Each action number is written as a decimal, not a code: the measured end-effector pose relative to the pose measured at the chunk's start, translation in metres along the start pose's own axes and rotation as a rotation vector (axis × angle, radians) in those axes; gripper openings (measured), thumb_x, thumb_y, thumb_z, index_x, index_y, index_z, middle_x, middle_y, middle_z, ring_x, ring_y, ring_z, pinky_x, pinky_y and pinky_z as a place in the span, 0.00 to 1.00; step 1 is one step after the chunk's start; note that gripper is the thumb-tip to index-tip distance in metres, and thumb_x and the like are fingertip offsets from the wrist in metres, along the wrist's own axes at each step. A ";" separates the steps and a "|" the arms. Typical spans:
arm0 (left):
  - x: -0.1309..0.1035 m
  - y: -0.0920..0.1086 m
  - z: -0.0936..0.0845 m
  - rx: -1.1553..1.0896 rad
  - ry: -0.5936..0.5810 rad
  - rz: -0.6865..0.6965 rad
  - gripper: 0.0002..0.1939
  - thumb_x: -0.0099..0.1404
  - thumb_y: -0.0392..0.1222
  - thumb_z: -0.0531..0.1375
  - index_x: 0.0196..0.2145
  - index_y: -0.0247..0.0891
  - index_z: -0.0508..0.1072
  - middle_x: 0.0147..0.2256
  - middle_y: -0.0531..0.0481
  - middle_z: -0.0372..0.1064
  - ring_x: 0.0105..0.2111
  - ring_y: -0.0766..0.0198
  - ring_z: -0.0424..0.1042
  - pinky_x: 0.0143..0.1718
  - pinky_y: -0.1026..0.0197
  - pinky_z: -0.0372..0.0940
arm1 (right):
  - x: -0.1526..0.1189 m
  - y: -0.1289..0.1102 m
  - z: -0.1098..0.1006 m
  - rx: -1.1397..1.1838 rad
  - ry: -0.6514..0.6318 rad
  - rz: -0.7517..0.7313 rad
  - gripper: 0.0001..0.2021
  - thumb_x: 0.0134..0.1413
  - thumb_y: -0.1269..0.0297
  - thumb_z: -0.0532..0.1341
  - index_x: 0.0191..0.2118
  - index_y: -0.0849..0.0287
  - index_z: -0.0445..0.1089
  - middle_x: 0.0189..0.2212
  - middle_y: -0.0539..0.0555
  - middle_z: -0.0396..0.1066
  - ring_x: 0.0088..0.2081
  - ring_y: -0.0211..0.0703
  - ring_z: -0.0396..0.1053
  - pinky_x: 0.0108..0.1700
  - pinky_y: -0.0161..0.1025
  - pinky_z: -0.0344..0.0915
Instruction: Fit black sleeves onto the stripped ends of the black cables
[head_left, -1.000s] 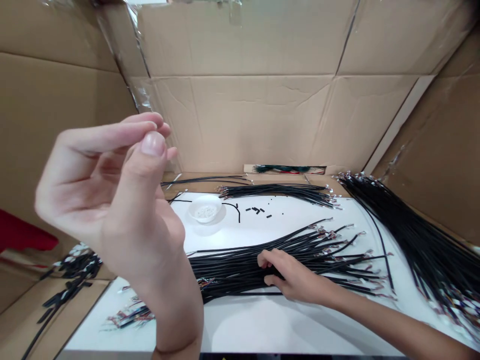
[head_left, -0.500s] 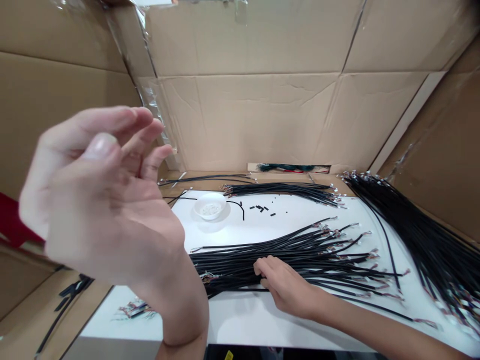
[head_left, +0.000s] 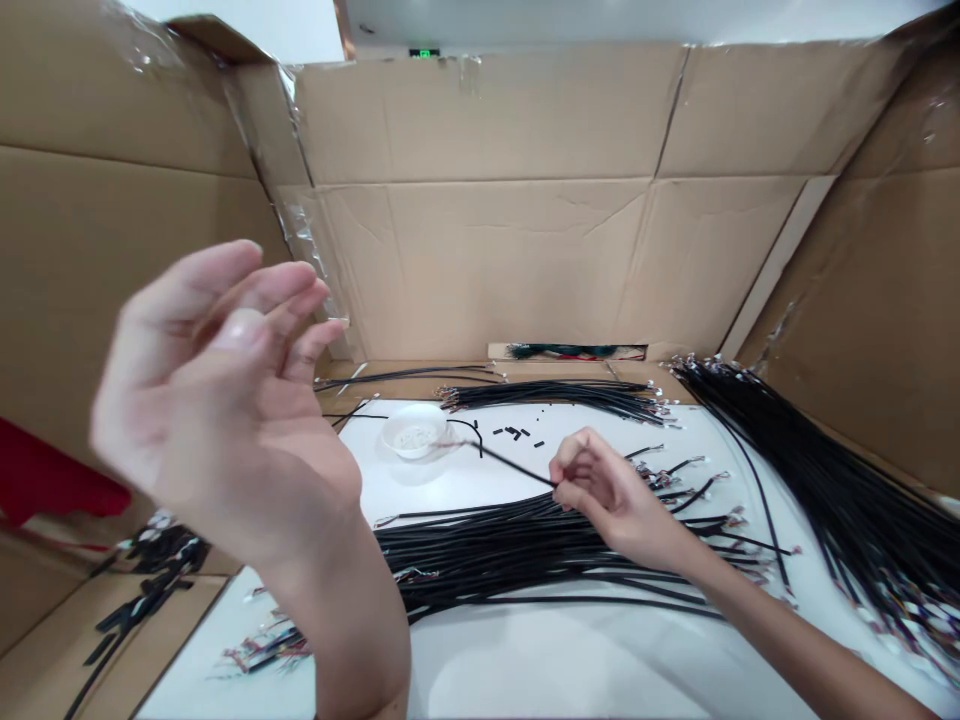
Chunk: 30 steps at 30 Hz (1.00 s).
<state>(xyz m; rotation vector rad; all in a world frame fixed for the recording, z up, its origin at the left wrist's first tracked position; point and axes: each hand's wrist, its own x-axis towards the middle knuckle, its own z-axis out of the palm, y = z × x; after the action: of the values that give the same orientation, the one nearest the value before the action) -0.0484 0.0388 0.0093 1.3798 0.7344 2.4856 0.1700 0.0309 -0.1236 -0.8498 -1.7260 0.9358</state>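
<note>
Raised at the left, close to the camera, my left hand (head_left: 247, 400) has its fingers curled but apart, and nothing shows between them. My right hand (head_left: 607, 495) pinches a black cable (head_left: 514, 465) between thumb and fingertips. That cable slants up to the left, and its thin wire end reaches toward a white bowl (head_left: 414, 432) holding small white pieces. Below my right hand, a wide pile of black cables (head_left: 495, 550) with wire ends lies across the white table (head_left: 525, 650).
Behind lies another cable bundle (head_left: 555, 395), with short black pieces (head_left: 514, 433) in front of it. A large bundle (head_left: 817, 470) fills the right side. Cardboard walls (head_left: 495, 260) enclose the table. More black pieces (head_left: 150, 600) lie at the lower left.
My right hand has risen from the cable pile and now holds one cable above it. My left hand has shifted slightly right in view. The camera view has tilted up.
</note>
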 end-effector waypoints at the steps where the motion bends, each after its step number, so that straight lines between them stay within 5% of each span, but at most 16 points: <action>1: 0.003 -0.003 -0.001 -0.029 -0.028 -0.021 0.13 0.58 0.40 0.58 0.40 0.46 0.78 0.40 0.49 0.74 0.45 0.50 0.73 0.48 0.44 0.67 | 0.003 -0.009 -0.005 0.056 0.036 -0.021 0.08 0.65 0.59 0.59 0.41 0.60 0.64 0.35 0.49 0.65 0.32 0.36 0.66 0.33 0.37 0.68; 3: 0.010 -0.012 -0.004 -0.093 -0.189 -0.096 0.12 0.57 0.43 0.65 0.40 0.48 0.80 0.43 0.47 0.75 0.48 0.46 0.73 0.48 0.44 0.70 | 0.006 -0.025 -0.013 0.150 0.096 -0.068 0.08 0.64 0.61 0.60 0.39 0.57 0.60 0.35 0.48 0.63 0.33 0.35 0.65 0.34 0.36 0.67; 6: 0.014 -0.024 0.000 -0.198 -0.640 -0.225 0.28 0.50 0.50 0.74 0.49 0.47 0.77 0.50 0.45 0.74 0.46 0.52 0.76 0.45 0.53 0.74 | 0.006 -0.039 -0.016 0.247 0.155 -0.123 0.09 0.64 0.64 0.61 0.38 0.54 0.57 0.35 0.47 0.61 0.34 0.34 0.65 0.35 0.34 0.67; 9: 0.005 -0.027 0.012 -0.233 -0.909 -0.332 0.32 0.46 0.43 0.76 0.50 0.41 0.77 0.46 0.42 0.77 0.38 0.59 0.79 0.37 0.60 0.76 | 0.003 -0.044 -0.015 0.306 0.162 -0.139 0.07 0.64 0.66 0.61 0.39 0.53 0.59 0.35 0.47 0.60 0.34 0.33 0.65 0.35 0.33 0.66; 15: -0.015 -0.023 0.028 -0.335 -0.850 -0.375 0.07 0.56 0.43 0.71 0.33 0.41 0.82 0.27 0.49 0.79 0.25 0.66 0.76 0.24 0.69 0.72 | -0.004 -0.044 -0.015 0.385 0.073 -0.090 0.07 0.64 0.65 0.62 0.40 0.53 0.61 0.36 0.48 0.62 0.33 0.33 0.61 0.32 0.30 0.64; 21: -0.026 -0.015 0.034 -0.344 -0.766 -0.397 0.03 0.53 0.37 0.73 0.26 0.41 0.82 0.25 0.50 0.79 0.25 0.67 0.76 0.26 0.69 0.73 | 0.001 -0.069 -0.008 0.442 0.025 -0.093 0.08 0.61 0.64 0.65 0.43 0.53 0.65 0.36 0.49 0.63 0.34 0.35 0.65 0.32 0.32 0.67; 30: -0.042 -0.001 0.038 -0.319 -0.829 -0.415 0.03 0.54 0.41 0.73 0.28 0.46 0.84 0.28 0.50 0.74 0.33 0.68 0.72 0.31 0.70 0.71 | 0.015 -0.104 0.008 0.449 0.230 -0.221 0.01 0.59 0.67 0.67 0.36 0.53 0.75 0.26 0.46 0.70 0.27 0.29 0.66 0.30 0.27 0.66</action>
<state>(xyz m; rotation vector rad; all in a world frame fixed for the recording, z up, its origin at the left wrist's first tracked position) 0.0056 0.0346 -0.0051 1.7037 0.3564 1.4340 0.1456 -0.0064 -0.0278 -0.4413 -1.3107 0.9815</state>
